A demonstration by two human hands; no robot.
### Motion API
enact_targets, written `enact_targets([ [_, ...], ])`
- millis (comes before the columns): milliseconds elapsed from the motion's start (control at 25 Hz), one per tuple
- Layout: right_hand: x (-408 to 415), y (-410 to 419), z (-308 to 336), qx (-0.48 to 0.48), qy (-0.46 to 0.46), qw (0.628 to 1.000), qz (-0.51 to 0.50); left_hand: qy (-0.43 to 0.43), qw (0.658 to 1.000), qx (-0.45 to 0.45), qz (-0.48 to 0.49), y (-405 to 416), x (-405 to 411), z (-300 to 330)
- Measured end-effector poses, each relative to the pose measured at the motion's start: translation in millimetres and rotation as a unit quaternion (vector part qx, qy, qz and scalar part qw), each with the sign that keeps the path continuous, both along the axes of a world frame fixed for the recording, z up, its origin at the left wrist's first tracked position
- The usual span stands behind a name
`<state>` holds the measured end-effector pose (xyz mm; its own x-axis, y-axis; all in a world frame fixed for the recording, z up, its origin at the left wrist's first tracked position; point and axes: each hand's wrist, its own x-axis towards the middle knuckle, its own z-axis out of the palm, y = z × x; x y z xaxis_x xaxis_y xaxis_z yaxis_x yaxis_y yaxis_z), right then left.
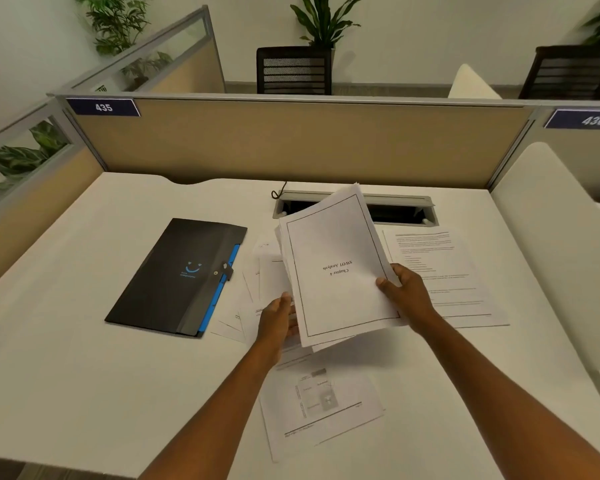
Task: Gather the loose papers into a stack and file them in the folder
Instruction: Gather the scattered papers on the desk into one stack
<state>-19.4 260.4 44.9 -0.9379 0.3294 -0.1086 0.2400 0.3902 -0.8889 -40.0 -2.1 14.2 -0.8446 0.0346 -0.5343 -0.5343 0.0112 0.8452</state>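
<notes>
I see both hands, left hand [278,318] and right hand [404,289], closed in a grip on the paper stack [336,268], raised above the surface [84,375], with the black folder [174,278] at nine o'clock.

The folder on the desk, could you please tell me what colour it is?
The folder is black with a bright blue edge strip and a small blue smiley logo, seen in the head view.

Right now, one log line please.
stage: gathering | both hands hold paper stack | loose sheets on desk | folder closed
</notes>
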Motion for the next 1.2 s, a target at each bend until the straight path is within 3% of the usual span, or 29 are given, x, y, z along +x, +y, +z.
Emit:
enact_targets([
  [160, 44.6, -38.8, -23.8, -0.044, -0.029, 0.999, -0.003, 0.042, 0.998, -0.027, -0.046, -21.7, 29.6, 4.9],
  [320, 88.7, -67.7, -49.5, -0.058, -0.079, 0.995, 0.020, 0.039, 0.988, -0.143, -0.040, -46.6, 59.7, -9.5],
  [520, 107.5, -84.5, -69.8, 0.021, -0.126, 0.991, 0.033, 0.018, 0.932, -0.361, -0.037, -51.4, 90.2, -21.4],
  [600, 106.3, -88.5, -71.9, 0.063, -0.132, 0.989, 0.032, 0.024, 0.917, -0.398, -0.018, -48.3, 94.6, -20.0],
  [840, 105.1, -92.1, -75.2, 0.087, -0.157, 0.984, 0.023, 0.012, 0.958, -0.283, 0.041, -40.7, 94.6, -13.6],
  [1200, 106.9, -92.9, -70.5, 0.097, -0.167, 0.981, 0.034, 0.000, 0.979, -0.196, 0.058, -48.8, 96.0, -11.9],
])
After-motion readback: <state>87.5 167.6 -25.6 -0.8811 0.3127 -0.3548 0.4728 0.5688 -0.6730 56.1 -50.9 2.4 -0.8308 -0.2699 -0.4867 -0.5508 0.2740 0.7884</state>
